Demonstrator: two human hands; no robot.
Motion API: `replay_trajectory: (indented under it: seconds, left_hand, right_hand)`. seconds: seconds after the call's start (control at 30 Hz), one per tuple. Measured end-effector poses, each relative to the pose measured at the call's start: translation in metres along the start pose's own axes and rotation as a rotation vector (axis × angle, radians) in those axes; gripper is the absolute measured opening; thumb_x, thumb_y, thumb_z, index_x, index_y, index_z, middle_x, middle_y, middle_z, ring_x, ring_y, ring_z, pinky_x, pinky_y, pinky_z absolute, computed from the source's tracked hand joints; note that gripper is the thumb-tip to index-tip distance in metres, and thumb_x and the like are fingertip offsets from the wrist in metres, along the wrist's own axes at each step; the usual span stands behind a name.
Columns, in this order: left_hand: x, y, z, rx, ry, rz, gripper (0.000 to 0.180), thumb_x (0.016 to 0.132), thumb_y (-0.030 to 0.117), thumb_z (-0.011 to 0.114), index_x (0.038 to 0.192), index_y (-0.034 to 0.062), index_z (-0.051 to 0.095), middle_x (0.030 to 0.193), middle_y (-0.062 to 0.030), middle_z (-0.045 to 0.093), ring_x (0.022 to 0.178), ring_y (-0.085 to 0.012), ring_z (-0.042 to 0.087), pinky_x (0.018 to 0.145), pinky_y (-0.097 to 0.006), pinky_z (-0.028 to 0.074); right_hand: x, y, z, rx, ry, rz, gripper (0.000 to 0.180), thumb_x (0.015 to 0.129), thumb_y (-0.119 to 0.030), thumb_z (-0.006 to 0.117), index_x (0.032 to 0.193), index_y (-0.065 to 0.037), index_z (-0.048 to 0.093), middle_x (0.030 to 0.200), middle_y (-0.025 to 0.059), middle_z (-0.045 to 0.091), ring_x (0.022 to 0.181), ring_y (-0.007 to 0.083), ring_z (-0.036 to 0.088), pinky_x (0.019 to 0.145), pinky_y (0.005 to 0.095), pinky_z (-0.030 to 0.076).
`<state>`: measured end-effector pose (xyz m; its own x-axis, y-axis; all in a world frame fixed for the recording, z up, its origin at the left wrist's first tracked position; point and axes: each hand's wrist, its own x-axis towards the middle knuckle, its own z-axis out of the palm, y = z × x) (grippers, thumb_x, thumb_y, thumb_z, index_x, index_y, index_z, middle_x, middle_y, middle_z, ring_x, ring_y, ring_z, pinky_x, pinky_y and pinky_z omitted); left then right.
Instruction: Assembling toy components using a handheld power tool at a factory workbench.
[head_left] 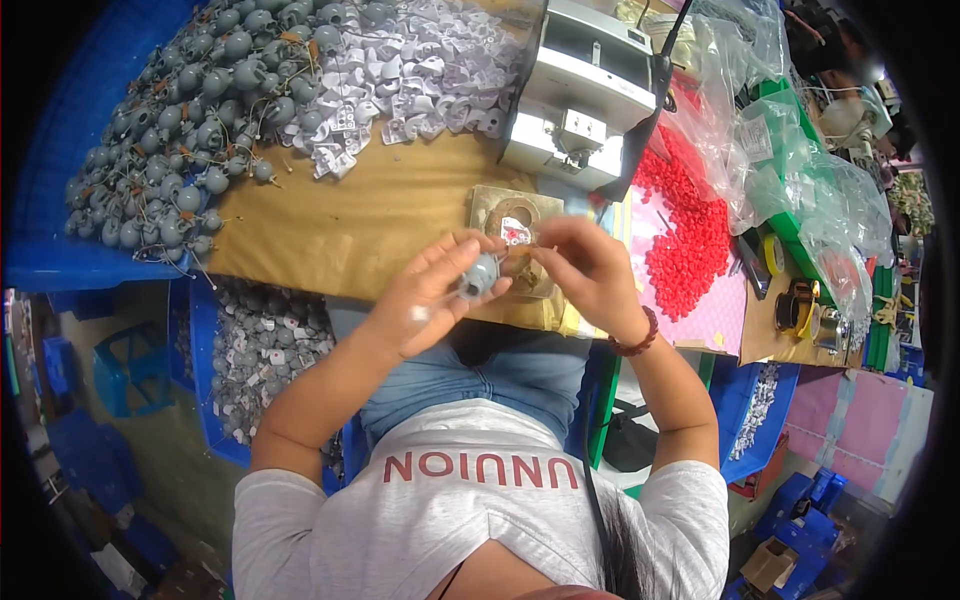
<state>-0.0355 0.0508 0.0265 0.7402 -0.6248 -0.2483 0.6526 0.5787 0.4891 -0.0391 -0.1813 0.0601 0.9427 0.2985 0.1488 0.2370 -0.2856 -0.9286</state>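
My left hand (432, 293) grips a grey rounded plastic part (480, 274) with a dark opening, between thumb and fingers. Close beside it, my right hand (592, 272) has its thumb and forefinger pinched together near the grey part. What those fingertips hold, if anything, is too small to make out. Just beyond both hands lies a squarish block fixture (482, 203) with a round hollow. In the hollow sits a white piece (513, 229) with a small red part on it. My hands partly cover the fixture's near side.
A big heap of grey rounded parts (205, 130) with wires lies at the left, beside many white plastic pieces (430, 70). A white-and-black machine (585, 90) stands behind the fixture. Red small parts (690, 240) spread at the right. A blue bin (205, 370) sits below.
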Motion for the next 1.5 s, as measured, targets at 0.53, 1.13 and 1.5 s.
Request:
replay_trajectory:
  seconds: [0.53, 1.13, 1.5]
  left_hand:
    - [0.026, -0.026, -0.004, 1.464, 0.342, 0.500, 0.042, 0.082, 0.011, 0.075, 0.117, 0.0035, 0.053, 0.110, -0.0106, 0.054, 0.098, -0.0194, 0.056, 0.080, -0.030, 0.049]
    - [0.035, -0.028, -0.003, 2.210, 0.255, 0.806, 0.040, 0.078, 0.004, 0.062, 0.118, 0.0120, 0.064, 0.123, -0.0065, 0.056, 0.119, -0.0313, 0.050, 0.091, -0.043, 0.047]
    - [0.042, -0.029, -0.014, 2.126, 0.119, 0.800, 0.040, 0.078, 0.001, 0.063, 0.116, 0.0123, 0.067, 0.119, -0.0086, 0.056, 0.122, -0.0335, 0.050, 0.096, -0.044, 0.047]
  right_hand:
    - [0.017, 0.046, 0.003, -0.770, -0.100, -0.382, 0.031, 0.074, -0.003, 0.073, 0.104, -0.010, 0.072, 0.089, 0.0055, 0.063, 0.070, 0.0230, 0.064, 0.056, 0.0342, 0.052]
    - [0.012, 0.037, 0.000, -0.997, -0.332, -0.433, 0.035, 0.075, -0.009, 0.065, 0.110, -0.003, 0.068, 0.097, 0.0081, 0.057, 0.091, 0.0246, 0.060, 0.076, 0.0356, 0.052]
    - [-0.031, 0.056, -0.047, -0.356, -0.081, -0.007, 0.041, 0.083, 0.002, 0.068, 0.122, -0.003, 0.057, 0.124, 0.0175, 0.062, 0.123, 0.0333, 0.056, 0.103, 0.0391, 0.045]
